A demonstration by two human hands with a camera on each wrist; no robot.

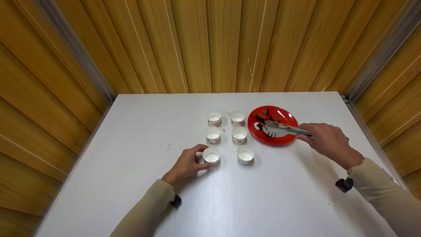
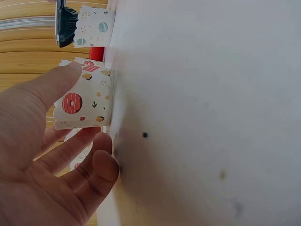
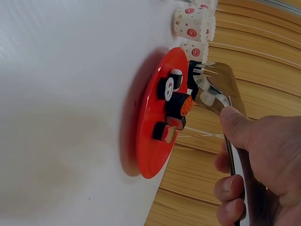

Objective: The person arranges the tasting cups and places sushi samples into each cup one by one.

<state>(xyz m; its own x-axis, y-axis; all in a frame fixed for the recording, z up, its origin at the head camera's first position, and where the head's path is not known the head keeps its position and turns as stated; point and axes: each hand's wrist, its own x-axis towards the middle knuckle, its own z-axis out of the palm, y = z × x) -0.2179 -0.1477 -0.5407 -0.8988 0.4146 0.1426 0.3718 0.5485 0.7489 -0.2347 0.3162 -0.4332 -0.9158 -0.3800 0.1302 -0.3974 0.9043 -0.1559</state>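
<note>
My left hand (image 1: 188,162) holds a white paper baking cup (image 1: 211,156) by its sides, thumb and fingers around it. Printed doughnuts and flowers show on that cup (image 2: 84,101) in the left wrist view. In my right hand (image 1: 329,141) are metal serving tongs (image 1: 283,130), with one fork-like end and one broad end. A black-wrapped sushi piece (image 3: 192,77) sits between the tong tips, above the red plate (image 1: 286,142). On the plate lie several sushi pieces, one topped with orange roe (image 3: 186,106).
Several more paper cups stand in two columns left of the plate, among them a far-left cup (image 1: 214,118), a middle-right cup (image 1: 239,135) and a near-right cup (image 1: 245,155). All rest on a white table (image 1: 138,138). Wood-patterned panels (image 1: 194,46) wall the back and sides.
</note>
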